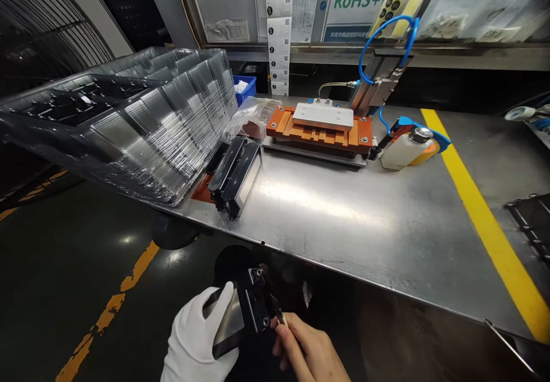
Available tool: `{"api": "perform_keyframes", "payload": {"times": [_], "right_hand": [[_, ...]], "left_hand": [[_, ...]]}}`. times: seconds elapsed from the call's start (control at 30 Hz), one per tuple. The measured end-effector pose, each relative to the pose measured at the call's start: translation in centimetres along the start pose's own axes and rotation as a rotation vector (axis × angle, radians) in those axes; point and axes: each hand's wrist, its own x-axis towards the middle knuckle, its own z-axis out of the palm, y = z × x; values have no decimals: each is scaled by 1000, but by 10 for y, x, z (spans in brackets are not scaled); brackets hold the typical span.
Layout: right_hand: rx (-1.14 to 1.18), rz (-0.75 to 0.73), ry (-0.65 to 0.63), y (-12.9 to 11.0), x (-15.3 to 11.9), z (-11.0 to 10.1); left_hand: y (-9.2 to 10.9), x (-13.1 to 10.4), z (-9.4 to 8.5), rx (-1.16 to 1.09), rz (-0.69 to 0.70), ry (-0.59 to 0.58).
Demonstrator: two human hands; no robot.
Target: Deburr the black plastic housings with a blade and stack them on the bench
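My left hand (198,336), in a white glove, is wrapped round a black part with a flat metal face (232,322), below the table's front edge. Its thumb lies on the metal face. My bare right hand (303,345) pinches a thin knife-like tool (280,315) with a dark tip. That tip is beside the black end (256,302) of the part, where round screw holes show. Whether the tip touches the part is hard to tell.
Stacked clear plastic trays (172,124) fill the table's left. Black parts (236,176) lie beside them. An orange fixture (320,130) with a metal press stands at the back, near a white bottle (408,148). Yellow tape (476,213) crosses the metal table (344,216).
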Motion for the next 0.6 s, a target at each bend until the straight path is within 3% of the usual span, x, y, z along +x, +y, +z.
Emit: {"api": "perform_keyframes", "payload": {"times": [0.17, 0.27, 0.47, 0.6], "right_hand": [[-196, -227, 83, 1, 11, 6], [-245, -282, 104, 3, 12, 6], [-273, -363, -28, -7, 12, -9], [-342, -437, -12, -8, 12, -18]], "left_hand": [[6, 2, -6, -25, -3, 8], [9, 2, -9, -34, 6, 37], [14, -2, -7, -121, -46, 35], [19, -3, -7, -145, -119, 33]]}}
